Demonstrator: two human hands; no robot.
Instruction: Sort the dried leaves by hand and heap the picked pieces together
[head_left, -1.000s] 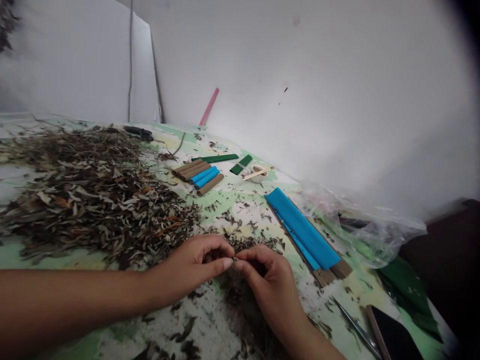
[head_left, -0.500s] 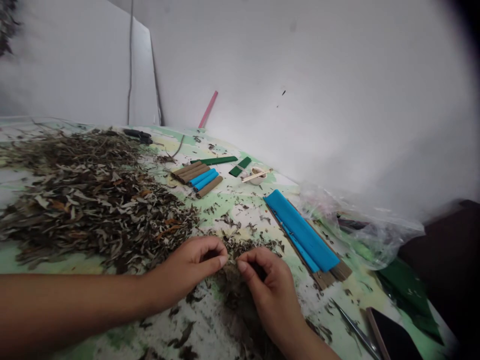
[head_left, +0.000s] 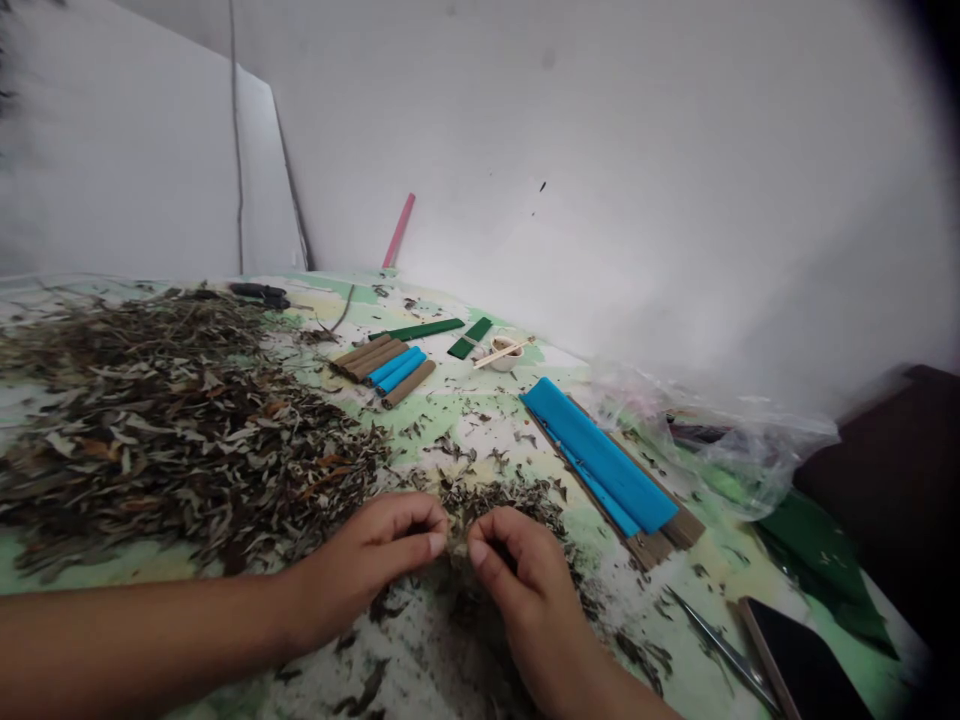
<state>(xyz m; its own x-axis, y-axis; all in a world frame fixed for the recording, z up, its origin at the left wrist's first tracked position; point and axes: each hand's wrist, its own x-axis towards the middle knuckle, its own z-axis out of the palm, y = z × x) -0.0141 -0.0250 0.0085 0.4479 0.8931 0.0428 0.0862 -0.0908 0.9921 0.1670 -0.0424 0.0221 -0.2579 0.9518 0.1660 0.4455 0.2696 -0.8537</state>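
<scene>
My left hand (head_left: 390, 545) and my right hand (head_left: 521, 580) meet close together over the table, thumb pinched to forefinger on each. Between the fingertips a pale bit of dried leaf (head_left: 457, 540) shows, partly hidden and blurred. Below and behind the fingers lies a small heap of dried leaf pieces (head_left: 510, 500). To the left of my left hand spreads a large pile of dried leaves (head_left: 187, 450), with thin stems at its far end.
Brown and blue paper rolls (head_left: 397, 370) lie beyond the hands, near green strips (head_left: 471, 338) and a small bowl (head_left: 506, 355) with a stick across it. At right are blue paper (head_left: 600, 450) on brown strips, a plastic bag (head_left: 750, 450), tweezers (head_left: 720, 645) and a phone (head_left: 802, 660).
The view has shifted slightly, so the table items sit a little further left. Both hands remain pinched over the leaf heap, a little lower in the picture.
</scene>
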